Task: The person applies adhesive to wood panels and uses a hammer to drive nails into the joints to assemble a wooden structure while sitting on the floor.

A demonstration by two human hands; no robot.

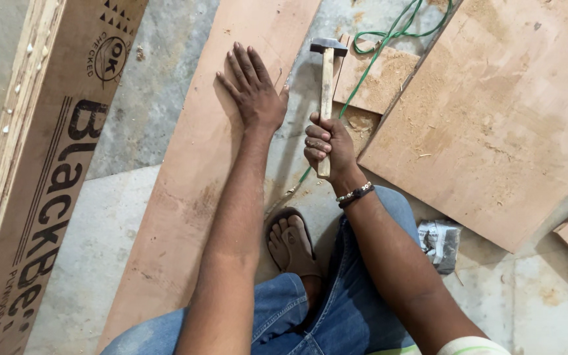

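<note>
Pressing flat, fingers spread, the left hand (254,89) held nothing on the long plywood strip (192,190) near its right edge; just beside it, the right hand (327,146) gripped the hammer (327,92), handle upright, head pointing away.

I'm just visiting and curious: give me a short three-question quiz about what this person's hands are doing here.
1. True or false: the right hand grips a hammer by its wooden handle.
2. What does the left hand rest on? A) a long plywood strip B) a green cable C) a crumpled packet
3. Fill in: the left hand's fingers lie ____ on the board.

Key: 1 true; 2 A; 3 flat, spread open.
</note>
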